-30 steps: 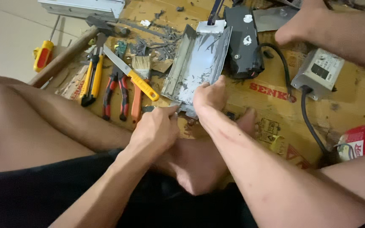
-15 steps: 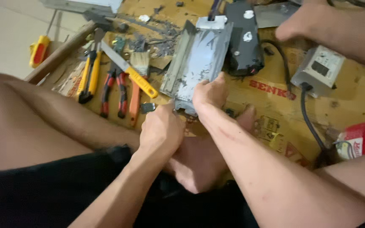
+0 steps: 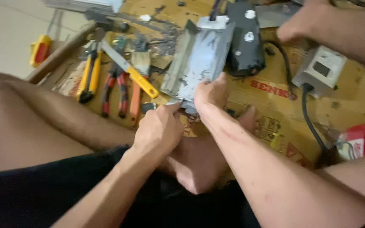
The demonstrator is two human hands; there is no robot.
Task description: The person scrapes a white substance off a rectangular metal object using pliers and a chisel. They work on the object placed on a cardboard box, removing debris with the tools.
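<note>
A: Where do we stand? 
B: Our left hand (image 3: 159, 126) and right hand (image 3: 210, 90) meet at the near end of the metal housing (image 3: 197, 63), which lies on the cardboard sheet (image 3: 360, 97).

A: Left of it? 
B: Utility knife (image 3: 127, 69), pliers (image 3: 115, 90), cutters (image 3: 88, 76), side by side.

A: Right? 
B: Black unit (image 3: 243, 40) touching the housing; switch box (image 3: 320, 67) further right, cable (image 3: 311, 122) running toward us. Another person's hand (image 3: 305, 21) behind.

A scuffed grey rectangular metal casing (image 3: 197, 63) with raised side flanges lies tilted on brown cardboard, its near end lowest, a black boxy block against its far right side.
</note>
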